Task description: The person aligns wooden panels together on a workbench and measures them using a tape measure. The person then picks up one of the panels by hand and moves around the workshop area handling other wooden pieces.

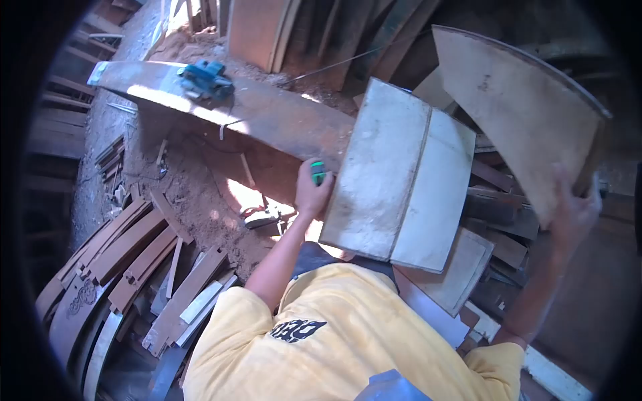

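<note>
My left hand (313, 194) is closed around a small green-and-black tape measure (318, 173), beside the left edge of a pale board (381, 167). That board is large, with a seam running down it, and lies in front of my body over the bench end. On the right, my right hand (574, 206) grips the lower end of a fan-shaped wooden panel (518, 93) with a curved outer edge. The panel is raised and tilted; some of my fingers are hidden behind it.
A long wooden bench (287, 110) stretches to the far left, with a blue power tool (204, 80) on it. Curved timber pieces (134, 260) are piled at the lower left. Upright planks (261, 33) lean at the back. Another board (448, 271) lies under the pale one.
</note>
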`<state>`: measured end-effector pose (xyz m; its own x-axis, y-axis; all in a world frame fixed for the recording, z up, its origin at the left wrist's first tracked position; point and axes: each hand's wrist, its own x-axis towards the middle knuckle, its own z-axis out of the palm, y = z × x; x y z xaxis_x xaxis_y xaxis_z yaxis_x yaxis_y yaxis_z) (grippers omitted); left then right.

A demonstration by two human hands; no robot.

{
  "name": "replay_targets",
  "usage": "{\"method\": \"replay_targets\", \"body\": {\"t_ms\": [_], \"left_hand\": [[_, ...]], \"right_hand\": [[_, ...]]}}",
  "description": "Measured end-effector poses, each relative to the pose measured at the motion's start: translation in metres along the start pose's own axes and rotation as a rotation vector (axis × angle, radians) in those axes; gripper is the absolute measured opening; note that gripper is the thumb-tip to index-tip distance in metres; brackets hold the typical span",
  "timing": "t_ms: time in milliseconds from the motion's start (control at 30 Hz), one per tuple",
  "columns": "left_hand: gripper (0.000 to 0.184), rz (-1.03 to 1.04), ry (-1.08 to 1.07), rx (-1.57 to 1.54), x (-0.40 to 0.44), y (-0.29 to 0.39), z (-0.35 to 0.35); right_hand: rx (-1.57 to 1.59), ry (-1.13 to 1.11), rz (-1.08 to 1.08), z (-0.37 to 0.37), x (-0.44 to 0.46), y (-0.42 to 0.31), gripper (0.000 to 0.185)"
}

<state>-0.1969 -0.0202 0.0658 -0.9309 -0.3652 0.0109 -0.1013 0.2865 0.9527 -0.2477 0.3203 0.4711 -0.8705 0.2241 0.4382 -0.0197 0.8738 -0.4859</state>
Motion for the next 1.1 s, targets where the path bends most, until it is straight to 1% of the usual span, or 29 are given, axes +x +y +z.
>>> {"method": "replay_targets", "body": {"t_ms": [67, 100, 167, 200, 233, 267, 300, 333, 367, 400, 433, 500, 533, 567, 633, 667, 700, 767, 800, 867, 900, 967, 1000, 1067, 1100], "left_hand": [[0.040, -0.082, 0.095, -0.029, -0.015, -0.058, -0.076], [0.038, -0.126, 0.127, -0.033, -0.027, -0.082, -0.118], [0.038, -0.223, 0.246, 0.109, -0.051, -0.081, -0.199], [0.039, -0.250, 0.295, 0.202, -0.063, -0.096, -0.234], [0.039, -0.278, 0.342, 0.293, -0.075, -0.112, -0.264], [0.037, -0.306, 0.397, 0.291, -0.089, -0.120, -0.289], [0.036, -0.332, 0.454, 0.289, -0.100, -0.126, -0.313], [0.036, -0.323, 0.444, 0.294, -0.110, -0.144, -0.336], [0.035, -0.348, 0.474, 0.305, -0.124, -0.172, -0.357], [0.034, -0.378, 0.514, 0.313, -0.138, -0.187, -0.370], [0.034, -0.378, 0.519, 0.311, -0.145, -0.188, -0.375], [0.032, -0.494, 0.476, 0.284, -0.167, -0.185, -0.388], [0.034, -0.510, 0.455, 0.324, -0.172, -0.190, -0.390], [0.034, -0.508, 0.446, 0.331, -0.174, -0.197, -0.391], [0.035, -0.544, 0.357, 0.301, -0.183, -0.196, -0.385], [0.037, -0.545, 0.311, 0.307, -0.181, -0.196, -0.380], [0.037, -0.544, 0.304, 0.310, -0.175, -0.187, -0.369], [0.039, -0.443, 0.188, 0.388, -0.161, -0.156, -0.352], [0.039, -0.434, 0.189, 0.400, -0.153, -0.151, -0.345], [0.045, -0.372, 0.102, 0.351, -0.135, -0.144, -0.332], [0.045, -0.361, 0.097, 0.359, -0.125, -0.135, -0.324], [0.046, -0.383, 0.090, 0.345, -0.108, -0.113, -0.308], [0.052, -0.338, 0.093, 0.379, -0.099, -0.131, -0.303], [0.055, -0.341, 0.080, 0.348, -0.077, -0.112, -0.286], [0.059, -0.348, 0.078, 0.313, -0.062, -0.102, -0.278]], "right_hand": [[-0.006, -0.030, -0.108, 0.028, -0.064, -0.043, 0.035], [0.014, -0.064, -0.174, 0.046, -0.096, -0.061, 0.040], [0.076, -0.210, -0.416, 0.101, -0.168, -0.100, 0.054], [0.067, -0.310, -0.542, 0.128, -0.204, -0.115, 0.063], [0.001, -0.369, -0.671, 0.156, -0.238, -0.122, 0.057], [-0.098, -0.558, -0.800, 0.177, -0.268, -0.133, 0.051], [-0.151, -0.653, -0.935, 0.201, -0.300, -0.136, 0.051], [-0.087, -0.688, -0.924, 0.227, -0.336, -0.132, 0.051], [-0.033, -0.712, -0.870, 0.255, -0.370, -0.121, 0.057], [-0.043, -0.668, -0.886, 0.283, -0.397, -0.107, 0.057], [-0.042, -0.666, -0.892, 0.303, -0.410, -0.103, 0.057], [-0.108, -0.681, -0.890, 0.323, -0.436, -0.098, 0.054], [-0.099, -0.694, -0.871, 0.330, -0.439, -0.097, 0.048], [-0.098, -0.695, -0.859, 0.340, -0.442, -0.098, 0.048], [-0.100, -0.576, -0.865, 0.356, -0.441, -0.102, 0.048], [-0.069, -0.592, -0.829, 0.365, -0.436, -0.107, 0.046], [-0.070, -0.593, -0.822, 0.377, -0.432, -0.112, 0.046], [-0.121, -0.523, -0.794, 0.399, -0.434, -0.123, 0.043], [-0.110, -0.516, -0.786, 0.405, -0.438, -0.122, 0.043], [-0.116, -0.482, -0.749, 0.416, -0.445, -0.120, 0.043], [-0.112, -0.473, -0.739, 0.417, -0.445, -0.121, 0.043], [-0.016, -0.523, -0.685, 0.411, -0.445, -0.117, 0.049], [-0.015, -0.522, -0.674, 0.401, -0.444, -0.115, 0.049], [0.087, -0.697, -0.589, 0.369, -0.437, -0.111, 0.057], [0.092, -0.690, -0.584, 0.354, -0.435, -0.105, 0.057]]}}
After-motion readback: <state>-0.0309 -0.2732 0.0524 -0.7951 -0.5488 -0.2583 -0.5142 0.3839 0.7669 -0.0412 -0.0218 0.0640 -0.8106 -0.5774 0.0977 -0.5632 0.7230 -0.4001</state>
